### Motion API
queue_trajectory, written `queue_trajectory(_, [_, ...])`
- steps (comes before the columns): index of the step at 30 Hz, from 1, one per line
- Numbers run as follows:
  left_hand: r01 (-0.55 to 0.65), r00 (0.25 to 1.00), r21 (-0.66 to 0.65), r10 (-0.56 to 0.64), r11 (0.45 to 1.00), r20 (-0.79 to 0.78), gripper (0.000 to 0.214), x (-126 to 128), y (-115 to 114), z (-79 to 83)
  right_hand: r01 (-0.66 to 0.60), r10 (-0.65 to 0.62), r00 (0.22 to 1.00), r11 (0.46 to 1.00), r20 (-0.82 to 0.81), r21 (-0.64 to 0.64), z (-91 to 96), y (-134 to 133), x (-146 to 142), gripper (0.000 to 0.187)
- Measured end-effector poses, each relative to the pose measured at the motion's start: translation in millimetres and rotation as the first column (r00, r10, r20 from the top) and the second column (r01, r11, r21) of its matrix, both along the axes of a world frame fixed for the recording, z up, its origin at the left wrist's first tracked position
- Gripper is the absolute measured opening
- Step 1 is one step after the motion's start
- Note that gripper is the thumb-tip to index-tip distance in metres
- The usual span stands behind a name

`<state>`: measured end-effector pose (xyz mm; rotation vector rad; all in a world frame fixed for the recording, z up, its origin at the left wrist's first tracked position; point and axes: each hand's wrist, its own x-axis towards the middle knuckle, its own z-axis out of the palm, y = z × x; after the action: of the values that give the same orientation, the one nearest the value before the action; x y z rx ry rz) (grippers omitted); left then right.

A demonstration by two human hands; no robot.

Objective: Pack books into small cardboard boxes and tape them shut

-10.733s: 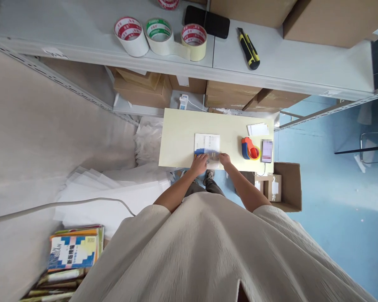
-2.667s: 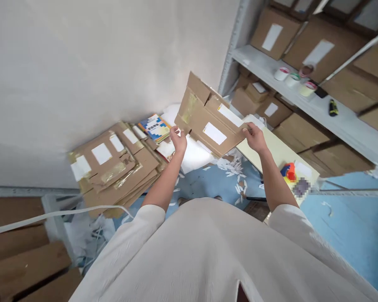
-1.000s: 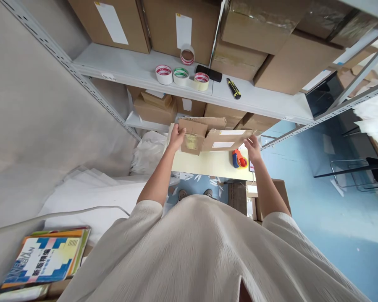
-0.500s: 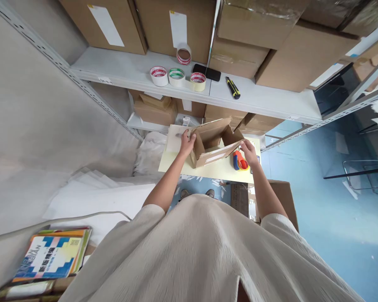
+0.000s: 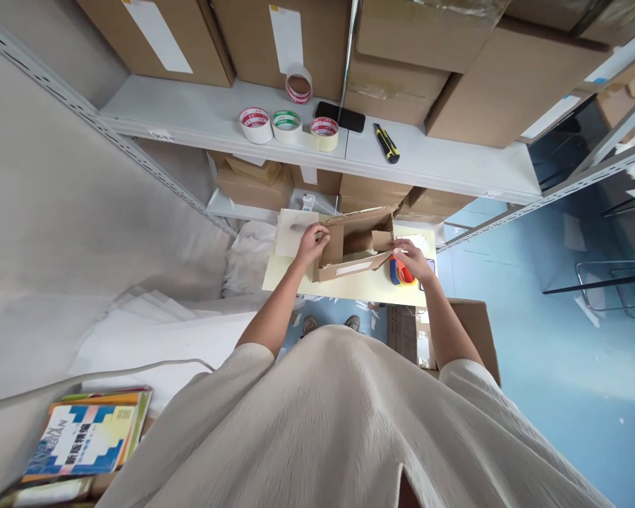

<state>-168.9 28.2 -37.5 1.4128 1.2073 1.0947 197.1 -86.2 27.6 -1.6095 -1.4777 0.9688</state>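
An open cardboard box [image 5: 325, 271] with a white label on its near side rests tilted on the pale yellow tabletop [image 5: 291, 281]. My left hand [image 5: 312, 243] grips the box's left end, fingers curled over its edge. At the opposite end, my right hand [image 5: 411, 258] has its fingers closed on the right edge. Partly beneath that hand sits a red and blue tape dispenser [image 5: 402, 271]. Behind my left hand lies a flat whitish sheet [image 5: 290, 240].
Tape rolls [image 5: 255, 125], a black phone [image 5: 340, 116] and a yellow-black utility knife [image 5: 386, 143] lie on the grey shelf [image 5: 444, 162] ahead. Large cartons [image 5: 291, 35] stand behind them. An open carton [image 5: 473, 331] is low on the right; books [image 5: 85, 434] lie lower left.
The box has turned slightly and its right end has come down and leftward, with a right-end flap now folded inward. My right hand has shifted left along with it.
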Motion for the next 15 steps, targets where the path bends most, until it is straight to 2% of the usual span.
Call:
queue_trajectory(5, [-0.090, 0.996, -0.062, 0.090, 0.994, -0.001, 0.045, 2, 2, -18.8, 0.009, -0.009, 1.000, 1.000, 0.019, 0.021, 1.0, 3, -2, 0.078])
queue_trajectory(8, [-0.077, 0.997, -0.056, 0.077, 0.995, 0.000, 0.062, 7, 5, -24.5, 0.012, -0.012, 1.000, 1.000, 0.027, -0.004, 2.8, 4, -3, 0.081])
queue_trajectory(11, [-0.011, 1.000, -0.079, 0.011, 0.997, 0.004, 0.074, 10, 5, -23.7, 0.049, -0.047, 0.997, 0.999, 0.058, -0.021, 1.1, 4, -2, 0.080])
queue_trajectory(15, [0.007, 0.996, -0.182, 0.010, 0.983, 0.089, 0.072, 13, 2, -16.5, 0.182, -0.180, 0.977, 0.983, 0.114, -0.008, -10.1, 1, 0, 0.069])
